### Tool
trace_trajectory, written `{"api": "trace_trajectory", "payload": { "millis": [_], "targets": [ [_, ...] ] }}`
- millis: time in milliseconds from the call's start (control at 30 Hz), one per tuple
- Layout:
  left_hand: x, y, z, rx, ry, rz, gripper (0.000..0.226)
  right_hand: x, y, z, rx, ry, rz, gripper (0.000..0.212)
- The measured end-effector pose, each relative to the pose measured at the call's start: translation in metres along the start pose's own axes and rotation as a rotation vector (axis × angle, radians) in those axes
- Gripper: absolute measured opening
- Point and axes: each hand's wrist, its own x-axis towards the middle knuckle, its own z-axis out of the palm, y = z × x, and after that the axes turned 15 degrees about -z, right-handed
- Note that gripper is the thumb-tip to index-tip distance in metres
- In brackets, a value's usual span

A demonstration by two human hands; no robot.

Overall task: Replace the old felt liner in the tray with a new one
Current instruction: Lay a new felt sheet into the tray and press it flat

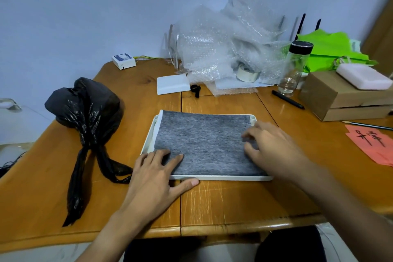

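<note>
- Left hand [156,173] lies flat and spread, grasping nothing: fingers press the felt [204,144] at its near left corner, thumb rests on the bench [234,198] just beside the tray [223,177] rim
- Right hand [270,144] is loosely curled, palm down, fingertips on the felt's right edge; whether it pinches the felt cannot be told
- Both forearms reach in from the near edge
- The grey felt lies in the white tray, its far left edge curled up
- A tied black bag [85,108] sits to the left
</note>
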Motion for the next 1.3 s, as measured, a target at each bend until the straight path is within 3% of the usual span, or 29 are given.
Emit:
{"api": "trace_trajectory", "payload": {
  "millis": [133,233,300,400,600,733,900,1100,1300],
  "targets": [
    [0.033,0.0,-0.023,-0.068,-0.046,0.067,0.085,0.034,0.016,0.025,-0.1,-0.061,-0.158,0.049],
    [0.082,-0.011,-0.027,-0.087,0.04,0.132,0.062,0.044,0.027,0.042,-0.1,-0.129,-0.163,0.051],
    [0.113,-0.02,-0.019,-0.009,-0.002,0.178,0.052,0.043,0.03,0.05,-0.089,-0.116,-0.163,0.05],
    [0.134,-0.032,-0.003,0.084,-0.07,0.192,0.055,0.041,0.034,0.059,-0.095,-0.078,-0.169,0.049],
    [0.126,-0.035,0.009,0.183,0.051,0.234,0.049,0.041,0.037,0.063,-0.096,-0.055,-0.179,0.048],
    [0.127,-0.036,0.011,0.171,-0.011,0.199,0.064,0.04,0.036,0.061,-0.088,-0.05,-0.181,0.048],
    [0.131,-0.03,0.009,0.201,-0.058,0.178,0.057,0.039,0.035,0.06,-0.088,-0.055,-0.175,0.048],
    [0.128,-0.024,0.009,0.258,-0.039,0.192,0.065,0.037,0.032,0.058,-0.107,-0.06,-0.177,0.047],
    [0.127,-0.024,0.011,0.276,-0.019,0.202,0.07,0.039,0.033,0.059,-0.131,-0.147,-0.089,0.071]
  ]
}}
